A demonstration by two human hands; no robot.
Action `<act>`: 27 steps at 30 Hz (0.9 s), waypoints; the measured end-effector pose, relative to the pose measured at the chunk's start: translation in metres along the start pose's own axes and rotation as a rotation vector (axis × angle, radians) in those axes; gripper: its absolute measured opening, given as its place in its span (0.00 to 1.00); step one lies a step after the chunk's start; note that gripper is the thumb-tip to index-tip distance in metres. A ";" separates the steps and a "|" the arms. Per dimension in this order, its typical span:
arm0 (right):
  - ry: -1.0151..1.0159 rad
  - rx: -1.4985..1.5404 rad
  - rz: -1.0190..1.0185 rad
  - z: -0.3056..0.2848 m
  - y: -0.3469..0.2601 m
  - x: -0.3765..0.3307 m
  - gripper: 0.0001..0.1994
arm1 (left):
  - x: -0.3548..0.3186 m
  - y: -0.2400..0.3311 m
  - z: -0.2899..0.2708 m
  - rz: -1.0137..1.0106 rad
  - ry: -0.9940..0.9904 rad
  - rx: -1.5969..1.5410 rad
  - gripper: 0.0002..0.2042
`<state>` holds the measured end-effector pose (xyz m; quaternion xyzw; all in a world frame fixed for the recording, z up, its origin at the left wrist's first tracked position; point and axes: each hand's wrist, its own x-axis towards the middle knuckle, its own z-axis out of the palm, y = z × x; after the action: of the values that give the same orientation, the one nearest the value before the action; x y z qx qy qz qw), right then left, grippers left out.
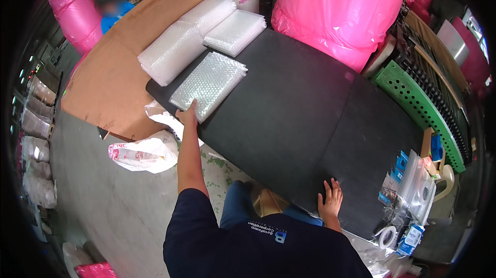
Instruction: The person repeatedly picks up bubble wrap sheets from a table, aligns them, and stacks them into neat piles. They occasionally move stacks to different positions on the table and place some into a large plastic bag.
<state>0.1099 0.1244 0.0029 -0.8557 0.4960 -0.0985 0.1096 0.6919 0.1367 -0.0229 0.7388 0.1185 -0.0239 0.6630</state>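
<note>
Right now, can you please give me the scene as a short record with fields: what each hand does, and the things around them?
left hand: arm stretched out, fingers on the near edge of a flat bubble-wrap stack
right hand: open, palm flat on the black table
farther stacks: two more bubble-wrap piles at the table's far end
right of table: roll of tape, clear bags
behind: pink plastic rolls

The head camera looks steeply down from above onto the black table [310, 123], fairly close.
</note>
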 end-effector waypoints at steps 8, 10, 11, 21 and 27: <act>-0.011 -0.001 0.002 0.000 -0.002 0.003 0.26 | 0.050 0.016 0.024 0.148 0.138 0.196 0.44; -0.019 -0.006 0.009 0.000 -0.005 0.003 0.26 | 0.062 0.025 0.025 0.126 0.163 0.413 0.44; -0.024 -0.008 0.012 -0.001 -0.005 0.004 0.26 | 0.065 0.028 0.028 0.116 0.186 0.450 0.44; -0.006 0.055 0.026 -0.015 -0.010 0.007 0.26 | 0.062 0.012 0.019 0.392 0.358 0.597 0.39; -0.188 -0.049 0.047 -0.021 -0.006 0.009 0.26 | -0.247 -0.041 -0.046 1.234 -0.685 0.578 0.28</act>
<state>0.1138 0.1178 0.0253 -0.8517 0.5058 -0.0028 0.1369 0.4383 0.1501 -0.0097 0.7667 -0.5390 0.0932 0.3360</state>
